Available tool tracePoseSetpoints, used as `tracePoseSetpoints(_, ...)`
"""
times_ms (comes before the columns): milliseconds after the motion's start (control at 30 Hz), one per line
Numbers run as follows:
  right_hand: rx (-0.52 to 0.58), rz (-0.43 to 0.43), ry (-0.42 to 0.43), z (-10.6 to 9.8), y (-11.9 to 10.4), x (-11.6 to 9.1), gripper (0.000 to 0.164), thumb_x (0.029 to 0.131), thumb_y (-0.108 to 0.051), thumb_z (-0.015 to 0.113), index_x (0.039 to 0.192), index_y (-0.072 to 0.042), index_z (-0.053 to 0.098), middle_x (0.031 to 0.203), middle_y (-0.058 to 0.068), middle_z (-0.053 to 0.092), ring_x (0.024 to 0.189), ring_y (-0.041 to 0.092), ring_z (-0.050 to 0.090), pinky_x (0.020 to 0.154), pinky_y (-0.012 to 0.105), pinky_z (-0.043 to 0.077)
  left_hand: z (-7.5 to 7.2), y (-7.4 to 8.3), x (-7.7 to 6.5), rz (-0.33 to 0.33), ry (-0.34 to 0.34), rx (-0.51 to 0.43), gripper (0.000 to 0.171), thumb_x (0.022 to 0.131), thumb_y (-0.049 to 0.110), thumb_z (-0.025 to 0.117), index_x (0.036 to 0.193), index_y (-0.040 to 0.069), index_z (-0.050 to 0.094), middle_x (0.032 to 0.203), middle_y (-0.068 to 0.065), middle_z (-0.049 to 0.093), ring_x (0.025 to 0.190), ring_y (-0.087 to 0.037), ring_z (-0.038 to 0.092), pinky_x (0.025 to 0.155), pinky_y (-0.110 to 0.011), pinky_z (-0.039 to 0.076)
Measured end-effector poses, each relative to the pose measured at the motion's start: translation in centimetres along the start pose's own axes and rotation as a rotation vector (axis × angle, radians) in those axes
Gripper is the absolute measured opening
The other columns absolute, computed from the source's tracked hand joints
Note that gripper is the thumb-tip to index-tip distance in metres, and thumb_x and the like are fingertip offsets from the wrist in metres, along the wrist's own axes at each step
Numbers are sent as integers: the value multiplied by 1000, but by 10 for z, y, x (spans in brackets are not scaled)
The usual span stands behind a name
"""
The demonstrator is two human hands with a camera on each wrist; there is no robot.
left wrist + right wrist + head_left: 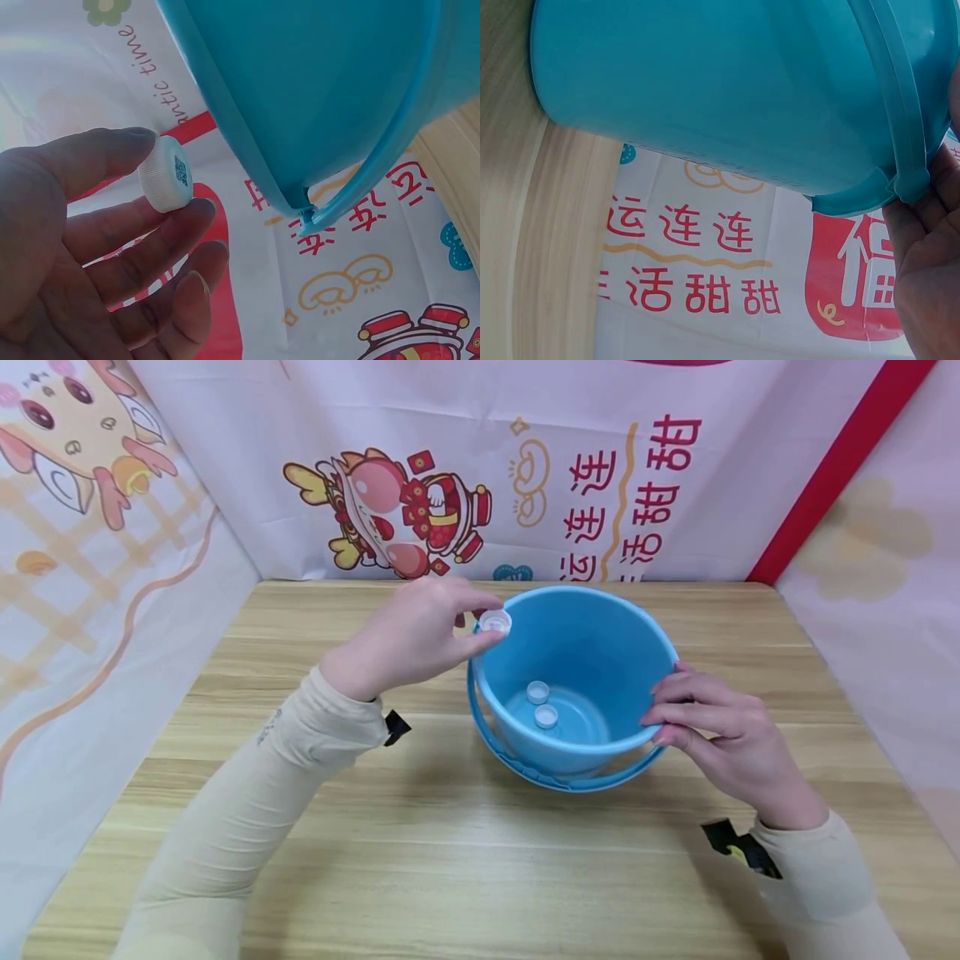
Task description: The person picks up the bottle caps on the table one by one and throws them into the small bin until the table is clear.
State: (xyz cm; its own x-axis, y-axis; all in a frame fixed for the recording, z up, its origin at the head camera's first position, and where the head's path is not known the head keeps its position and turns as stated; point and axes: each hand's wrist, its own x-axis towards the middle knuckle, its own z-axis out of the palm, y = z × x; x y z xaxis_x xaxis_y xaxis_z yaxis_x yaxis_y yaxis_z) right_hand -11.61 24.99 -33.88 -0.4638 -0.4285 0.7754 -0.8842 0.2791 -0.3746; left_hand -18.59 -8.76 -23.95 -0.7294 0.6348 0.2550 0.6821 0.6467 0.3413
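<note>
A blue bucket [592,635] stands on the wooden table, its handle [555,781] hanging down over the near side. My left hand [420,631] pinches a white bottle cap [496,622] between thumb and fingers at the bucket's left rim. In the left wrist view, that cap [166,174] has a ridged side and a small printed code on its top. My right hand [720,731] grips the bucket's right rim, fingers over the edge. Two more white bottle caps, one cap [537,692] just behind the other cap [546,717], lie on the bucket's floor.
The light wooden table [450,868] extends around the bucket. Behind it hangs a printed white cloth [465,410] with red characters and cartoon figures, and similar cloth [885,577] covers the right side. Black straps [738,847] show at the wrists.
</note>
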Motion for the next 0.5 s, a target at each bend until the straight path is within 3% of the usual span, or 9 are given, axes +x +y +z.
tracePoseSetpoints(500,14,-14,12,2,-4,4,40,89,-33,68,88,6,75,93,14,68,102,17,63,109,37,36,10,14,4,85,-18,5,38,94,33,69,124,9,70,114,-6,70,101,-19,64,82,-29,54)
